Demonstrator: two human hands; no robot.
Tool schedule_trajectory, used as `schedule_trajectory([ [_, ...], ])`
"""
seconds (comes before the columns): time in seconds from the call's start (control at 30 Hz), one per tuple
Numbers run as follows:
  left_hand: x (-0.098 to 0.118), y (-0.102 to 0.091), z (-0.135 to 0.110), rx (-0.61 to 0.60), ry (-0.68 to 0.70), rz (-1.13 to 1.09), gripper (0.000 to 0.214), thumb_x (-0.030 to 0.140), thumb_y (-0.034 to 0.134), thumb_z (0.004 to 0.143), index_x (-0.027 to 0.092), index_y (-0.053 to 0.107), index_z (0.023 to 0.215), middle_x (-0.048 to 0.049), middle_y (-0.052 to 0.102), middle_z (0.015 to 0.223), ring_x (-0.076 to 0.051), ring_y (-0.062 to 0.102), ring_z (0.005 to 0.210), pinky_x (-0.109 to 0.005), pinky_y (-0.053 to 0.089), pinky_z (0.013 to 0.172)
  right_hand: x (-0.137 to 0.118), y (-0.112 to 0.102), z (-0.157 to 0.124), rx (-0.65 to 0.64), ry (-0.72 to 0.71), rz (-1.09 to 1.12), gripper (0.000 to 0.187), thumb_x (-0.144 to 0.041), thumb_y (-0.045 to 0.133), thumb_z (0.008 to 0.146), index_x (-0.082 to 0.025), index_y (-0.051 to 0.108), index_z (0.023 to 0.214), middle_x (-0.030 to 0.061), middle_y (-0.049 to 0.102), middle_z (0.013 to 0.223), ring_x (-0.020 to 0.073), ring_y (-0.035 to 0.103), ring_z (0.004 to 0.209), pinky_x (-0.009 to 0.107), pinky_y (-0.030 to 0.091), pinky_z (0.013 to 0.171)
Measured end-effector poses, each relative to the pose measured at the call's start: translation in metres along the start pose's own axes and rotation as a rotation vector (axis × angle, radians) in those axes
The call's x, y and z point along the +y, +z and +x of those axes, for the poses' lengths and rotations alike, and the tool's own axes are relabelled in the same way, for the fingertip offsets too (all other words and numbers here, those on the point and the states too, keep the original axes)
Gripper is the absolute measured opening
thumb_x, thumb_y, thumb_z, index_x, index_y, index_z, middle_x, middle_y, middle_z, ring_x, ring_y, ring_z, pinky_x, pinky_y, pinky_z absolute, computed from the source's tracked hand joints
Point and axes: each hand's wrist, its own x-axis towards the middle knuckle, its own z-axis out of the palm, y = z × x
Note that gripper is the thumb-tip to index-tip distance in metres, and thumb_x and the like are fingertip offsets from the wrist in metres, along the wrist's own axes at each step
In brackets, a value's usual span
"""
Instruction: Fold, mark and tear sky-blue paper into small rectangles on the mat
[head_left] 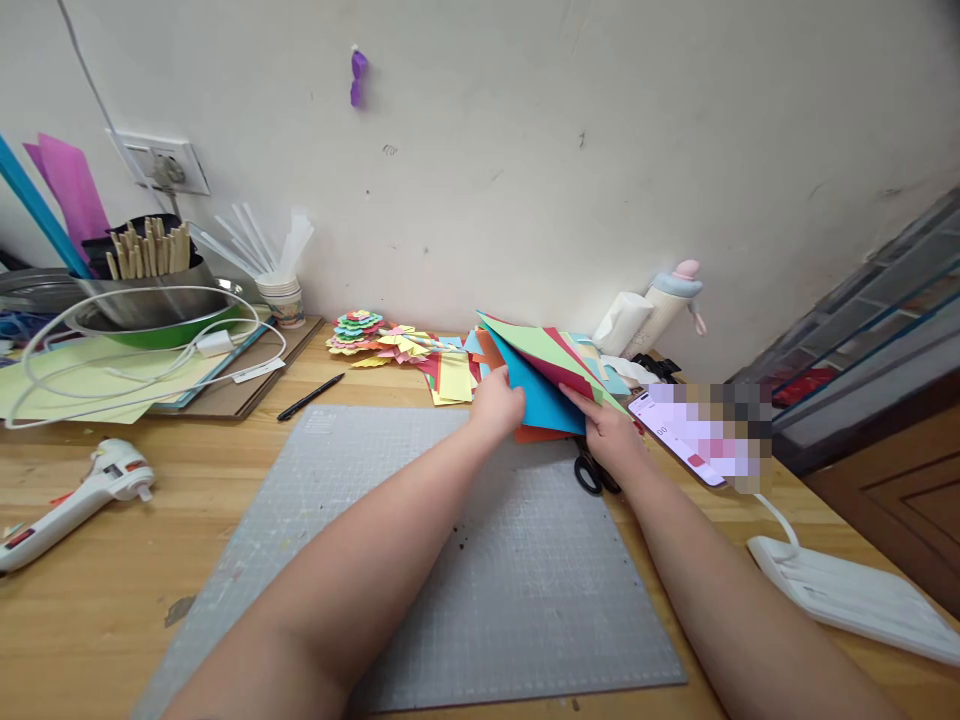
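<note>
Both of my hands are on a bundle of coloured paper sheets [544, 395] at the far right part of the grey cutting mat [510, 600]. Blue, green, red and orange sheets show in it, tilted and partly fanned apart. My left hand [498, 402] grips the left edge, its fingers closed near the blue sheet. On the right side, my right hand [611, 432] has its fingers on the sheets, some of them hidden by the paper. Black-handled scissors [589, 474] lie just below my right hand, their blades covered.
Paper flowers [360, 332] and yellow paper strips [454, 378] lie along the wall. A black pen [310, 397] and a white glue gun [82, 500] are on the left. To the right are a phone [679, 435], a white power strip [855, 600] and a bottle [667, 310].
</note>
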Motion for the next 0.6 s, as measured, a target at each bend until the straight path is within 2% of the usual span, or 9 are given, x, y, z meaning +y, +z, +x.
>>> schedule_trajectory([
  [0.07, 0.007, -0.024, -0.013, -0.005, 0.033, -0.007, 0.033, 0.035, 0.058, 0.092, 0.016, 0.057, 0.119, -0.0081, 0.061, 0.116, -0.02, 0.063, 0.096, -0.04, 0.055, 0.08, 0.0, 0.001, 0.0, 0.003, 0.034, -0.015, 0.062, -0.005, 0.037, 0.085, -0.032, 0.05, 0.139, 0.0018, 0.053, 0.14, 0.0245, 0.051, 0.128, 0.043, 0.043, 0.107],
  [0.13, 0.014, -0.052, -0.031, 0.016, 0.064, -0.021, 0.031, 0.033, 0.058, 0.092, 0.015, 0.057, 0.118, -0.0047, 0.064, 0.099, -0.013, 0.063, 0.074, -0.03, 0.055, 0.064, -0.001, 0.002, 0.0, 0.002, 0.058, -0.024, 0.062, -0.006, 0.038, 0.085, -0.033, 0.049, 0.14, 0.0022, 0.054, 0.139, 0.0259, 0.053, 0.126, 0.044, 0.047, 0.104],
  [0.2, 0.02, -0.08, -0.054, 0.04, 0.12, -0.052, 0.036, 0.024, 0.056, 0.089, 0.02, 0.055, 0.125, 0.0019, 0.063, 0.076, -0.008, 0.051, 0.045, -0.021, 0.044, 0.041, -0.002, 0.004, 0.0, -0.008, 0.062, -0.025, 0.064, -0.005, 0.038, 0.084, -0.033, 0.047, 0.141, 0.0014, 0.052, 0.141, 0.0263, 0.051, 0.128, 0.044, 0.047, 0.103],
  [0.27, 0.025, -0.104, -0.084, 0.081, 0.166, -0.089, 0.044, 0.022, 0.052, 0.088, 0.026, 0.05, 0.132, 0.0057, 0.06, 0.067, -0.005, 0.042, 0.035, -0.018, 0.034, 0.032, -0.005, 0.006, 0.0, -0.04, 0.045, -0.02, 0.066, -0.004, 0.038, 0.083, -0.033, 0.047, 0.142, 0.0002, 0.048, 0.146, 0.0257, 0.047, 0.132, 0.043, 0.044, 0.106],
  [0.33, 0.026, -0.12, -0.117, 0.147, 0.19, -0.128, 0.049, 0.026, 0.052, 0.088, 0.026, 0.046, 0.136, 0.0075, 0.056, 0.06, -0.005, 0.039, 0.031, -0.017, 0.03, 0.029, -0.008, 0.007, -0.001, -0.111, 0.008, -0.011, 0.061, -0.007, 0.039, 0.085, -0.032, 0.051, 0.139, 0.0007, 0.045, 0.148, 0.0262, 0.045, 0.133, 0.046, 0.041, 0.108],
  [0.4, 0.021, -0.127, -0.152, 0.276, 0.189, -0.241, 0.05, 0.032, 0.057, 0.085, 0.024, 0.047, 0.134, 0.0092, 0.052, 0.052, -0.006, 0.04, 0.029, -0.017, 0.03, 0.028, -0.011, 0.006, -0.003, -0.206, -0.042, -0.004, 0.049, -0.016, 0.044, 0.088, -0.033, 0.059, 0.131, 0.0022, 0.044, 0.149, 0.0308, 0.042, 0.135, 0.056, 0.035, 0.109],
  [0.5, -0.002, -0.12, -0.201, 0.456, 0.048, -0.387, 0.05, 0.036, 0.063, 0.081, 0.026, 0.045, 0.127, 0.0113, 0.051, 0.053, -0.006, 0.041, 0.027, -0.016, 0.032, 0.029, -0.016, 0.002, -0.008, -0.312, -0.119, 0.003, 0.031, -0.032, 0.054, 0.088, -0.034, 0.07, 0.115, 0.0019, 0.036, 0.154, 0.0381, 0.029, 0.141, 0.07, 0.021, 0.108],
  [0.53, -0.013, -0.115, -0.214, 0.466, 0.004, -0.449, 0.047, 0.037, 0.065, 0.08, 0.026, 0.045, 0.121, 0.0124, 0.049, 0.052, -0.006, 0.04, 0.026, -0.016, 0.029, 0.028, -0.018, 0.001, -0.009, -0.326, -0.138, 0.004, 0.027, -0.035, 0.055, 0.088, -0.033, 0.072, 0.109, 0.0018, 0.034, 0.154, 0.0383, 0.027, 0.142, 0.07, 0.019, 0.108],
  [0.6, -0.038, -0.102, -0.238, 0.392, -0.109, -0.526, 0.046, 0.039, 0.07, 0.076, 0.025, 0.044, 0.111, 0.011, 0.055, 0.056, -0.007, 0.041, 0.027, -0.017, 0.03, 0.03, -0.022, -0.003, -0.01, -0.33, -0.168, 0.001, 0.022, -0.036, 0.055, 0.088, -0.029, 0.075, 0.094, 0.0031, 0.037, 0.153, 0.0361, 0.026, 0.142, 0.066, 0.021, 0.109],
])
